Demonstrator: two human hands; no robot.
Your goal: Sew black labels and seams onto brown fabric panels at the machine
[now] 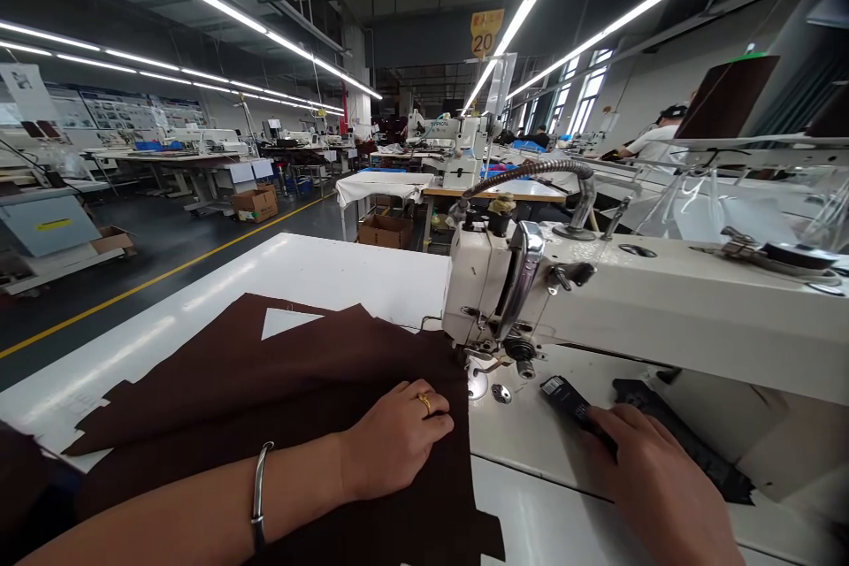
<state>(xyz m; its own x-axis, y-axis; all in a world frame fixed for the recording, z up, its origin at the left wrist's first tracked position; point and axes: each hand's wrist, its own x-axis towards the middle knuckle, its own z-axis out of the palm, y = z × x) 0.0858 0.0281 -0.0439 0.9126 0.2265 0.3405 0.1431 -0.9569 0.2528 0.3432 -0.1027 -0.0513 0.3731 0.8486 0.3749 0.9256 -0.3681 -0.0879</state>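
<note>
My left hand (394, 440) lies flat on a dark brown cut fabric panel (279, 380), with a ring on one finger and a metal bangle (260, 486) at the wrist. The fabric spreads over a white worktable (265, 279), and its edge runs up to the presser foot (478, 367) of an industrial sewing machine (491, 283). My right hand (653, 482) is on the machine bed, with its fingers pinching a black printed strip (565, 398). A darker black piece (683, 438) lies partly under that hand.
A gooseneck lamp (531, 181) arches over the machine head. Behind the table are cardboard boxes (386, 230), further sewing stations and a yellow floor line (172, 270). At the right, a co-worker (653, 141) sits behind clear plastic sheeting.
</note>
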